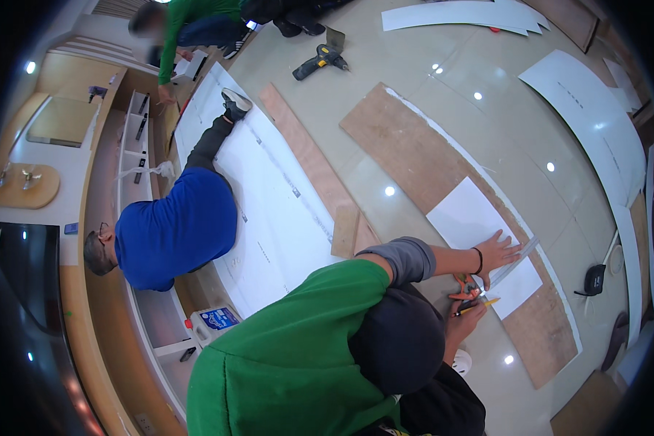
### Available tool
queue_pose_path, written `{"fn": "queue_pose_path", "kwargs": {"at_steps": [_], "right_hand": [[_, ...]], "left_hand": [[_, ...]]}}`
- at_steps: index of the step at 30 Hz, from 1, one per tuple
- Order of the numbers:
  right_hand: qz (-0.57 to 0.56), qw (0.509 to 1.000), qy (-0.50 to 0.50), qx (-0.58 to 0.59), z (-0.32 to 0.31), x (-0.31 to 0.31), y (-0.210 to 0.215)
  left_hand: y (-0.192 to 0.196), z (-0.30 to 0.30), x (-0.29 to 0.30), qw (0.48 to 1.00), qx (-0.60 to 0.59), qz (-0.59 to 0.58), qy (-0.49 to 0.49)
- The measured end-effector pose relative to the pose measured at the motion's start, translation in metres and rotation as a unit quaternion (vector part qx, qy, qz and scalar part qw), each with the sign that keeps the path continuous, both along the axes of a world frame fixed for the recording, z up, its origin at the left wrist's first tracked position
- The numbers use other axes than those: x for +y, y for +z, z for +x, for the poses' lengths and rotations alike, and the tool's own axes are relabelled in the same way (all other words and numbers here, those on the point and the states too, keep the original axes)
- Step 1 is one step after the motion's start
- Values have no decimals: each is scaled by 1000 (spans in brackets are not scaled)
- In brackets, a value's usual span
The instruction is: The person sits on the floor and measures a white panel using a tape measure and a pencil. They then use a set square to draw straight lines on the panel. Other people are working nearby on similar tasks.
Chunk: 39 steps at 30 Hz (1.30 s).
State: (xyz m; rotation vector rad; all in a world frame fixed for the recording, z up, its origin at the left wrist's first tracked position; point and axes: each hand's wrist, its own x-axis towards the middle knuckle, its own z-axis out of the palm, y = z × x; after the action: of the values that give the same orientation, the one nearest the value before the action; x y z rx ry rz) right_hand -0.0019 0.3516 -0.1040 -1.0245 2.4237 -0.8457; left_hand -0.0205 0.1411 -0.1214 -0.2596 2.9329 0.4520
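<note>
Left hand point(497, 251): fingers spread apart and flat, palm down on the white sheet point(463, 215). Fingertips rest against a metal straightedge point(522, 257), which lies slantwise over the sheet's near corner.

Right hand point(463, 320): closed around a yellow pencil point(481, 304). The pencil tip points toward the near edge of the sheet, just beside the straightedge. My dark cap hides part of this hand, so I cannot make out the exact finger placement.

An orange-handled tool point(463, 280) lies between the two hands. It is too small to identify.

The white sheet lies on a long brown board point(407, 149) on the glossy tiled floor, toward the board's near end. It covers nearly the full width of the board there.

Surroundings: a person in a blue top point(176, 227) lies stretched over a large white panel point(276, 211) at the left edge of the floor, beside low shelving. A cordless drill point(320, 61) lies on the floor well beyond the far end of the board. A small black device point(594, 279) sits on the floor to the right of the board.
</note>
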Motion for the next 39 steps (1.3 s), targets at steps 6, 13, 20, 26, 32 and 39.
{"fn": "queue_pose_path", "kwargs": {"at_steps": [6, 13, 20, 26, 32, 39], "right_hand": [[-36, 999, -30, 4, 2, -7, -4], [-118, 991, -53, -21, 5, 2, -19], [-176, 981, -80, -5, 4, 17, 0], [-206, 957, -189, -81, -51, 57, 27], [-192, 972, -134, 19, -151, 123, 7], [-161, 975, -141, 51, -203, 157, -16]], "left_hand": [[7, 2, -12, 1000, 10, 18, -1], [8, -1, -13, 994, 54, 85, 50], [-9, 3, -21, 991, 84, 84, 59], [0, 9, -25, 995, 96, 34, 11], [15, 14, -30, 999, 37, 10, -12], [0, 24, -45, 998, 44, 1, 35]]}}
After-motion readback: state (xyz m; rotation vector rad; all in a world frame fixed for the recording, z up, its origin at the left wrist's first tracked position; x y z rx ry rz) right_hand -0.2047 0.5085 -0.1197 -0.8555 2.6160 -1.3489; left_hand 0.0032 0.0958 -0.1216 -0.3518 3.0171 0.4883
